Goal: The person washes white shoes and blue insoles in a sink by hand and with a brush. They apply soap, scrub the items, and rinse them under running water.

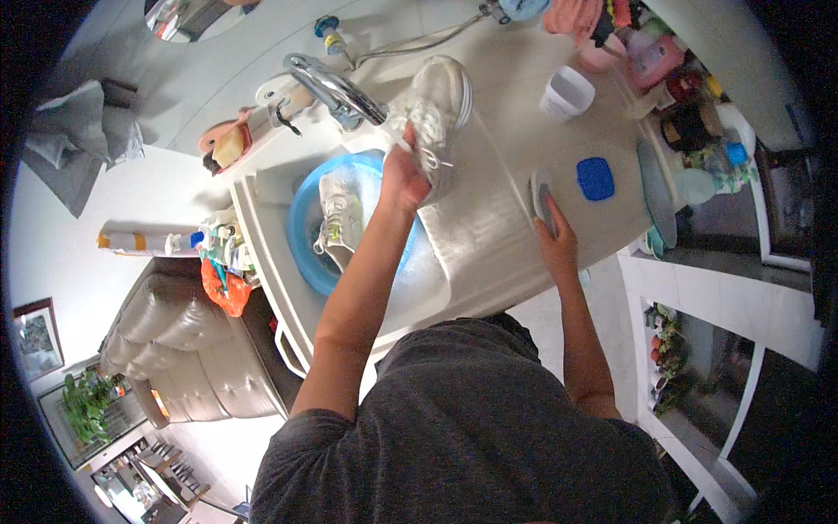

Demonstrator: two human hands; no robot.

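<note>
My left hand grips the ankle part of a white lace-up sneaker beside the chrome faucet; water runs from the spout onto the shoe and hand. A second white sneaker lies in a blue basin of sudsy water, partly behind my left forearm. The basin stands in the white sink. At the right, my right hand holds a grey and white scrubbing brush against the counter. Its bristles cannot be made out.
On the counter lie a blue lid and a white plastic tub. A pink soap dish holds a soap bar at the sink's left. Bottles and a pink container crowd the right back edge. A hose runs along the wall.
</note>
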